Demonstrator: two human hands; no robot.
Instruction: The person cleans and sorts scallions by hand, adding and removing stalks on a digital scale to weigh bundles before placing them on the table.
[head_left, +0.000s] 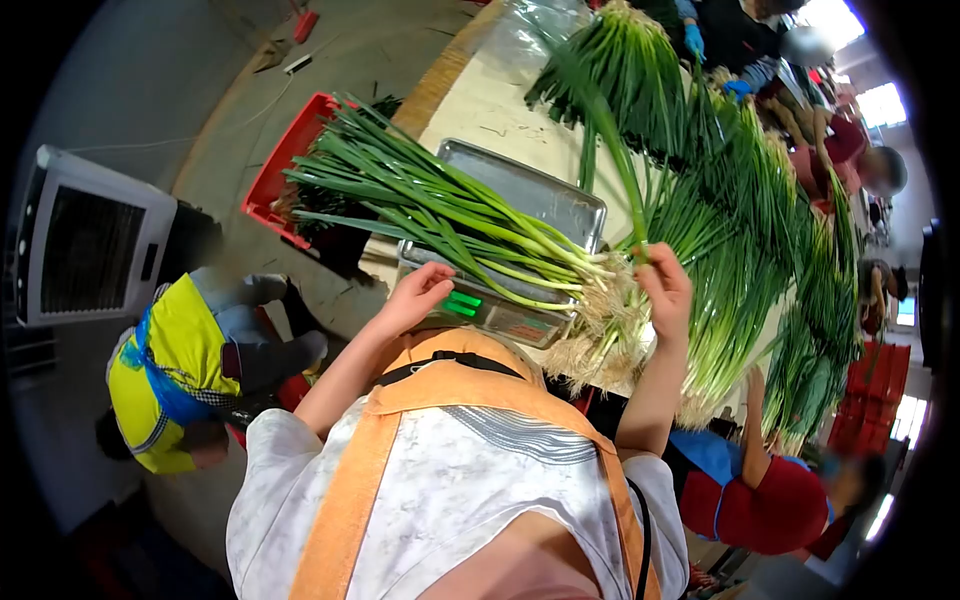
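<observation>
"What's closest in?"

"The left hand (425, 290), just beside the display of the digital scale (485, 316). Its fingers curl loosely, with nothing visible in them."

"And the green onions?"

"The bunch (430, 195) slants over the scale, leaves reaching past its left side above a red crate (290, 155), roots at its right end. There the right hand (665, 285) pinches a green onion stalk (632, 195); the leaves blur, so it may be more than one."

"How would they handle?"

"Each light, I'd judge; the bunch heavier and floppy at the leaves. Shafts firm but likely slick, leaves easily creased. Grip the pale shafts just above the roots and support the greens."

"Room to move?"

"The table edge is close on the scale's near and left sides. Beyond it lie a steel tray (500, 175), then pale tabletop (480, 120); rightward, a green onion heap (720, 270) crowds in."
</observation>
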